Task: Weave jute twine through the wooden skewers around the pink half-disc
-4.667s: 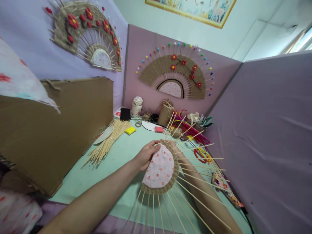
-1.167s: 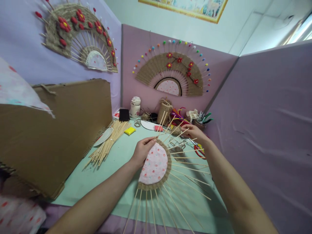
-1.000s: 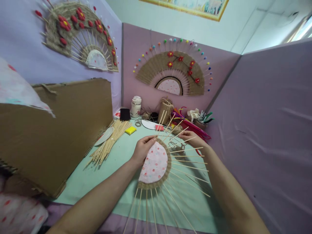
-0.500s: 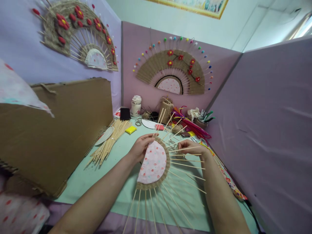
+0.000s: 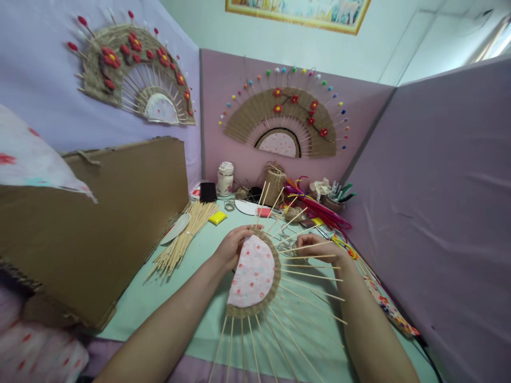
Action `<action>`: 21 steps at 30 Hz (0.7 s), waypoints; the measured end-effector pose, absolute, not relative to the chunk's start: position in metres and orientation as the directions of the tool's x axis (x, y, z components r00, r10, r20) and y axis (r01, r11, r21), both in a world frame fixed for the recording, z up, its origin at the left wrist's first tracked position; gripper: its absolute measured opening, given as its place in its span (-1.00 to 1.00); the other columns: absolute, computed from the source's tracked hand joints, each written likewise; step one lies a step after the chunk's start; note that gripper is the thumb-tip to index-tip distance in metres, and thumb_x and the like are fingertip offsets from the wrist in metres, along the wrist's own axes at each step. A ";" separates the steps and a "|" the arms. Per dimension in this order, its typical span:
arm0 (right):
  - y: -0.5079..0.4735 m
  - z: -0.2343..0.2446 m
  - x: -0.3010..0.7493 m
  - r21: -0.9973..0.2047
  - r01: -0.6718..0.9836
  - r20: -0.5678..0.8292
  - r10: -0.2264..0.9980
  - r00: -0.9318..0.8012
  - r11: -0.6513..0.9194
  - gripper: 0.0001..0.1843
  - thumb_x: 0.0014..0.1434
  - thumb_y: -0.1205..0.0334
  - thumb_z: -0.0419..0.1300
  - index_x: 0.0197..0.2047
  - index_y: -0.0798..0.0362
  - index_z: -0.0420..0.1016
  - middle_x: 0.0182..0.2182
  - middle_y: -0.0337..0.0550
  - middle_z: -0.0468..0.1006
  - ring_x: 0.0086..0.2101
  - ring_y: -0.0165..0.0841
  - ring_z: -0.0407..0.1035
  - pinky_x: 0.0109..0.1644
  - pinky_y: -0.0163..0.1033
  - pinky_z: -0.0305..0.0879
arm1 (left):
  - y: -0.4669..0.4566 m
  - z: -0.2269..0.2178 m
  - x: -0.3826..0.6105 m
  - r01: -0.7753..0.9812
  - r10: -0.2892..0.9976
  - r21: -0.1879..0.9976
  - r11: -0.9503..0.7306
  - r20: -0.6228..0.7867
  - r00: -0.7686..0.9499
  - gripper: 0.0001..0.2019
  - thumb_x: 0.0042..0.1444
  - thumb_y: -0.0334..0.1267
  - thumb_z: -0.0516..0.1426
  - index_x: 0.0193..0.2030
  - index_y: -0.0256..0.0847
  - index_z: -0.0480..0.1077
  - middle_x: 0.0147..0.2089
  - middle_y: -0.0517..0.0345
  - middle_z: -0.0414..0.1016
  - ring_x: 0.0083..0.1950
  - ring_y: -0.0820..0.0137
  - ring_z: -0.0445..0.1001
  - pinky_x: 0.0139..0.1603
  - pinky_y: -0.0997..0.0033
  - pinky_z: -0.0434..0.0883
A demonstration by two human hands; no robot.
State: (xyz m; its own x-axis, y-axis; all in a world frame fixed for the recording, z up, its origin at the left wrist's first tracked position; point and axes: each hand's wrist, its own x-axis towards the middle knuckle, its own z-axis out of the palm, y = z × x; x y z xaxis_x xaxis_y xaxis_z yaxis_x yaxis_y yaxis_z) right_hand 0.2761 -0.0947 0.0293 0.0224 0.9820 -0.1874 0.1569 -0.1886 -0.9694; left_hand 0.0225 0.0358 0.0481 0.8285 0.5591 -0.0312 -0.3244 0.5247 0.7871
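My left hand [image 5: 235, 247] is closed on the upper corner of a half-round fan [image 5: 253, 276], with its fingers behind the edge. The fan has a pink dotted cloth centre, a woven twine border and many thin bamboo sticks spreading outward. It is tilted, its straight side facing left. On the right, behind the sticks, my right hand [image 5: 313, 247] is closed in a pinch on thin twine [image 5: 289, 247]. Loose loops of that twine lie by the fingertips. Sticks cross in front of the right fingers and partly hide them.
A bundle of bamboo sticks [image 5: 186, 236] and a yellow packet [image 5: 217, 217] lie left on the green table. Along the back stand a white jar [image 5: 225, 179], a twine-wrapped pot [image 5: 274, 183] and pink pipe cleaners [image 5: 323, 210]. Cardboard [image 5: 139, 223] borders the left; finished fans [image 5: 243, 114] hang behind.
The camera view has tilted slightly, so the scene sits a little lower and further right. My right hand has shifted slightly right with the twine. The left hand keeps its hold on the fan.
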 end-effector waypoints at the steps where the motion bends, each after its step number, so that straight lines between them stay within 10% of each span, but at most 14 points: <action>1: -0.095 0.029 0.277 -0.972 0.144 -0.184 0.982 0.029 -0.186 -0.69 -0.11 0.13 0.35 -0.52 0.14 0.33 -0.62 -0.30 0.35 -0.58 -0.54 0.16 -0.50 -0.38 -0.02 | 0.035 0.048 0.023 -0.322 0.560 0.783 0.532 -0.040 0.828 -0.68 -0.13 -0.40 0.18 -0.15 -0.35 0.47 -0.54 0.19 0.45 -0.54 0.53 0.37 -0.49 0.56 0.30; 21: -0.081 0.026 0.297 -0.983 0.161 -0.022 0.930 0.367 -0.087 -0.62 -0.19 0.04 0.35 -0.41 0.12 0.36 -0.67 -0.39 0.20 -0.64 -0.56 0.02 -0.58 -0.37 -0.13 | 0.031 0.047 0.024 -0.265 0.513 0.817 0.512 -0.043 0.857 -0.63 -0.17 -0.42 0.17 -0.13 -0.36 0.47 -0.40 0.08 0.54 -0.45 0.46 0.45 -0.39 0.50 0.37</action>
State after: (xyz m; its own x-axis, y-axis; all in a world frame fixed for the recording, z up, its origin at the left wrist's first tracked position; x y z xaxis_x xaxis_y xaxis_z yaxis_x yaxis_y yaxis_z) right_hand 0.2966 -0.0808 0.0257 0.3671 0.9299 -0.0224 0.1615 -0.0875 -0.9830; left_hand 0.0243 0.0307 0.0475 0.8572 0.5131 -0.0431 -0.2654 0.5120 0.8170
